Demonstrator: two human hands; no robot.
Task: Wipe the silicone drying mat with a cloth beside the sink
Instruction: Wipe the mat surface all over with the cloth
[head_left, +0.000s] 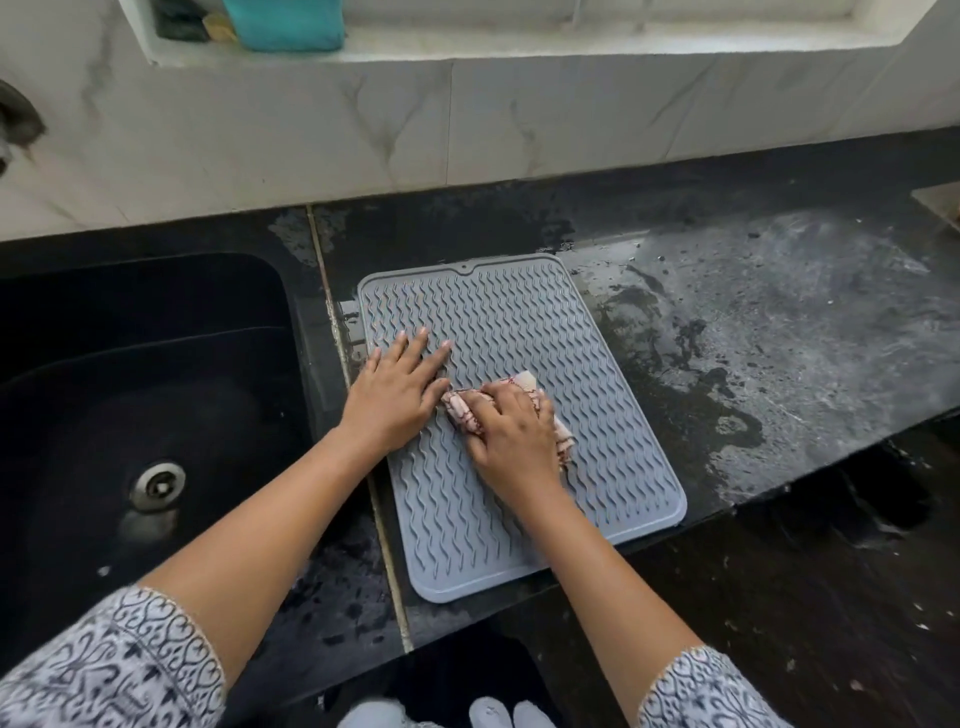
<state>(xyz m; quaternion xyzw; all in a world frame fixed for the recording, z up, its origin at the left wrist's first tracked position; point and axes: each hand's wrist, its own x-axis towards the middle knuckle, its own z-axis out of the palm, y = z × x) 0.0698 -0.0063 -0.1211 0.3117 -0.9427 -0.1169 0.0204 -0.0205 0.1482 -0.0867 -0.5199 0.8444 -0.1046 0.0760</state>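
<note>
A grey silicone drying mat (550, 332) with wavy ridges lies on the black counter just right of the sink. My left hand (397, 387) rests flat on the mat's left side, fingers spread, holding nothing. A crumpled pale pink patterned cloth (465, 413) sits on the middle of the mat, and my right hand (511, 428) presses down on it with the fingers curled over it. Part of the cloth sticks out beyond my right hand on the right.
A black sink (130, 389) with a metal drain (156, 486) lies to the left. The black counter (779, 322) to the right is wet and streaked. A marble backsplash (467, 119) rises behind; a teal container (285, 23) stands on the ledge above.
</note>
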